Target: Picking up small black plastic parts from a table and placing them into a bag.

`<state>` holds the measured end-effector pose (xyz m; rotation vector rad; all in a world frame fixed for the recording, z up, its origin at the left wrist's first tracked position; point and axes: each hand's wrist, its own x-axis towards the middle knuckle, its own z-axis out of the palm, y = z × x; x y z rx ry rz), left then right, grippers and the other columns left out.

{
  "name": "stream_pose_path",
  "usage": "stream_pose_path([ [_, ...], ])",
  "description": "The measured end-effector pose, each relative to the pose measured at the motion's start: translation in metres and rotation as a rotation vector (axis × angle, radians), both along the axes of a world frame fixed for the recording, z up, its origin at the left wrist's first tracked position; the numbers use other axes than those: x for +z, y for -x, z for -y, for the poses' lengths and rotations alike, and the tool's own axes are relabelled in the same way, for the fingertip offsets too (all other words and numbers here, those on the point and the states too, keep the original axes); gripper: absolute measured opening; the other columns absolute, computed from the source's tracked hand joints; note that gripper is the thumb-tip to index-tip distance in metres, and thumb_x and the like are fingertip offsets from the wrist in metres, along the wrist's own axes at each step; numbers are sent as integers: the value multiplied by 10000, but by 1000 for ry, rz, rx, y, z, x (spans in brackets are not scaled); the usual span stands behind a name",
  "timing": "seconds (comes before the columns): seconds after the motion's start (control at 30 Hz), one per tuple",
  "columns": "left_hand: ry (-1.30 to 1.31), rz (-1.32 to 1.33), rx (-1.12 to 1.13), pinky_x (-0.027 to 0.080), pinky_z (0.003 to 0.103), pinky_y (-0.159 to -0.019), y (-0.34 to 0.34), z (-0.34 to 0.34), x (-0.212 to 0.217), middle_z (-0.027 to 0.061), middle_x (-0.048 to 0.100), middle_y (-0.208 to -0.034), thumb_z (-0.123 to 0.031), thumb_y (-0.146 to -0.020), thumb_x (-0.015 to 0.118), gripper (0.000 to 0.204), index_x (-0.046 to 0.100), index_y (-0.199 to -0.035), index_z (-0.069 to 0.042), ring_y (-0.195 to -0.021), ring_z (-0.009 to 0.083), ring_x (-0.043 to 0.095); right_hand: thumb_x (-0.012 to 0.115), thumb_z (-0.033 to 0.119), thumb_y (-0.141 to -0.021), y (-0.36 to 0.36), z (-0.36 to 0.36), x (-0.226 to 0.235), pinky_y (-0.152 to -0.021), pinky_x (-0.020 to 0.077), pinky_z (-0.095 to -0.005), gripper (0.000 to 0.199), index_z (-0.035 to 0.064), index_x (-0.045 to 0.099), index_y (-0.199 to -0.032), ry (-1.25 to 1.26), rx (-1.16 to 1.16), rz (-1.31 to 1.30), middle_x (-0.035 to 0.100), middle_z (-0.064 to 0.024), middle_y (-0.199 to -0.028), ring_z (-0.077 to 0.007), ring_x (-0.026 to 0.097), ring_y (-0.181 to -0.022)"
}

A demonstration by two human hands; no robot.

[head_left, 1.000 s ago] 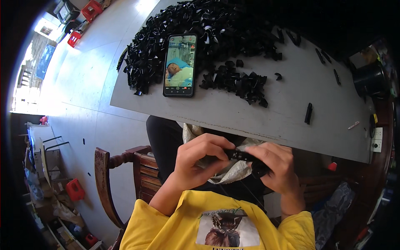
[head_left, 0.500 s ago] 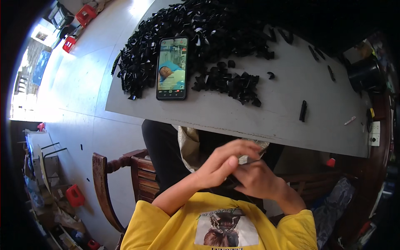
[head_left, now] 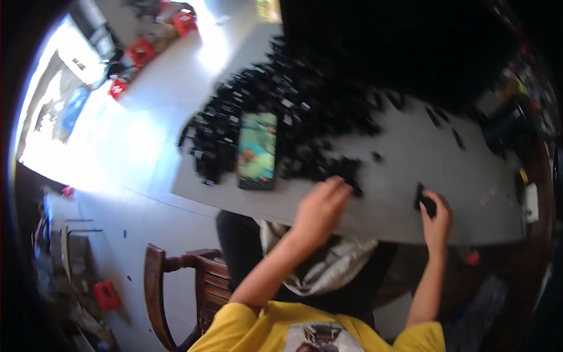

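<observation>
At the near edge of a heap of small black plastic pieces (head_left: 293,135), my left hand (head_left: 321,211) has its fingertips down on the closest pieces. Blur hides how far its fingers are closed and whether they hold one. Farther right, my right hand (head_left: 438,222) pinches a small dark piece (head_left: 430,206) between thumb and fingers. Right beside that piece a narrow black strip (head_left: 418,195) touches or nearly touches it on the tabletop. Both are too blurred to tell more exactly. A cloth bag (head_left: 334,273), pale and shiny, lies open across my lap below the table edge.
A phone (head_left: 257,151) with a lit screen lies against the heap on the grey table (head_left: 375,217). Several loose black strips (head_left: 457,139) lie toward the right, near a dark bucket (head_left: 504,126). A wooden chair (head_left: 158,287) stands at my left.
My hands were together above my lap; now they are apart. The left has gone forward to the black pieces, the right out to the strip on the table. The view has shifted too.
</observation>
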<state>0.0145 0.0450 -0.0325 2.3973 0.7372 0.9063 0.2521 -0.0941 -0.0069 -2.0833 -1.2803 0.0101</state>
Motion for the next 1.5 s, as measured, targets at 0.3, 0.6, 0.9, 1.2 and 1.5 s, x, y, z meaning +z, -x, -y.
stream_pose_path([
  [0.3, -232, -292, -132, 492, 335, -772, -12, 0, -10, 100, 512, -1091, -76, -709, 588, 213, 625, -907, -5, -931, 237, 527, 675, 79, -822, 10, 1, -6, -875, 482, -431, 345, -15, 597, -1145, 374, -152, 63, 598, -181, -1076, -369, 577, -1038],
  [0.6, -355, -380, -42, 468, 297, -712, -11, -2, -12, 50, 498, -985, -114, -731, 596, 204, 639, -922, -58, -892, 194, 531, 587, -24, -812, 7, 5, -35, -724, 510, -373, 225, -9, 573, -1037, 91, -45, -11, 608, -151, -931, -284, 626, -820],
  [0.9, -366, -391, 37, 466, 289, -707, -10, 0, -14, 41, 501, -968, -122, -735, 595, 261, 632, -991, -84, -878, 179, 536, 532, 57, -859, 36, 12, -41, -464, 380, -198, 321, 92, 469, -1172, -177, 24, -934, 609, -59, -859, -67, 505, -544],
  [1.2, -373, -404, 27, 488, 293, -673, -11, -4, -10, 43, 512, -945, -109, -744, 599, 208, 646, -945, -80, -831, 175, 566, 541, 34, -863, 35, 9, -49, -524, 410, -201, 309, 40, 525, -1171, -187, 41, -1045, 573, -44, -834, -62, 462, -575],
  [1.5, -273, -25, 101, 507, 319, -609, -7, -6, 5, 54, 596, -1068, -80, -775, 641, 106, 597, -866, -49, -793, 195, 626, 573, 64, -889, 40, 6, -50, -524, 393, -196, 267, 26, 539, -1151, -218, 4, -1004, 581, -25, -826, -52, 463, -574],
])
